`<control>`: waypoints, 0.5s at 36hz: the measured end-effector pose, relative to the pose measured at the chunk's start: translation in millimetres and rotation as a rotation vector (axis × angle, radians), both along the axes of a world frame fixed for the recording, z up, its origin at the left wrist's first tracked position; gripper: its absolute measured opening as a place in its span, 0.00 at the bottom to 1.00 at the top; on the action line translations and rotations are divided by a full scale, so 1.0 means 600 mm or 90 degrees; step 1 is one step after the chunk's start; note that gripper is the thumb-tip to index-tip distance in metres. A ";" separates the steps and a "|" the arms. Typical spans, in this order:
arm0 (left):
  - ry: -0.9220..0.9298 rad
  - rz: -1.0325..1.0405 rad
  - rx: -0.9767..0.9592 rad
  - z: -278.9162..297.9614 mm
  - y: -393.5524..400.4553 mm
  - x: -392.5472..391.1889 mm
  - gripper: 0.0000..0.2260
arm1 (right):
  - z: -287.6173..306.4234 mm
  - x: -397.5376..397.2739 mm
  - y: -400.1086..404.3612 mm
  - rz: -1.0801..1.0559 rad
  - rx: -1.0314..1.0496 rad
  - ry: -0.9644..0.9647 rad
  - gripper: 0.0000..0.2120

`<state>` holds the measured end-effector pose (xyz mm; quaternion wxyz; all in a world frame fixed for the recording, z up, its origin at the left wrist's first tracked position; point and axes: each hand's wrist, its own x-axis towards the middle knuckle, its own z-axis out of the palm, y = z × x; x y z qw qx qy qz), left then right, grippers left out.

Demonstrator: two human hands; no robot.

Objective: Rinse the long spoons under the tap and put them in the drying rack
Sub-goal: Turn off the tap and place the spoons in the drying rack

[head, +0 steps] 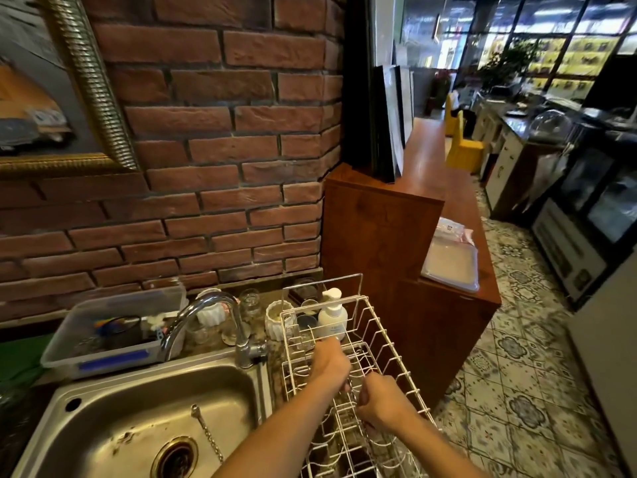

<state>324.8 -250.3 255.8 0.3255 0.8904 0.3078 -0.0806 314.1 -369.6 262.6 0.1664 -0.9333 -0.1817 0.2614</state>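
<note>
Both my hands are over the white wire drying rack [381,327], which stands to the right of the sink. My left hand [329,365] reaches palm-down into the rack with its fingers curled. My right hand [384,403] is a closed fist just beside it. Between them shows a bit of thin shiny metal, the long spoons [349,388]; the fingers hide most of them. The curved chrome tap [220,303] stands at the back of the steel sink [138,419], and no water is visible running from it.
A plug chain [208,431] lies in the sink basin by the drain [175,458]. A clear plastic bin [113,334] sits to the left of the tap. A white pump bottle [332,317], glasses and ribbed white cups [275,320] crowd the counter behind the rack. A wooden cabinet [382,243] rises to the right.
</note>
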 end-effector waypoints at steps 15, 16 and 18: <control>0.000 -0.067 0.033 0.028 0.008 -0.008 0.10 | 0.008 -0.004 0.003 0.003 -0.010 -0.017 0.04; -0.008 -0.070 0.034 0.036 0.009 -0.010 0.10 | 0.013 -0.004 0.004 -0.001 -0.009 -0.025 0.05; -0.041 -0.078 0.017 0.049 0.013 -0.016 0.05 | 0.025 -0.003 0.005 -0.017 -0.005 -0.039 0.05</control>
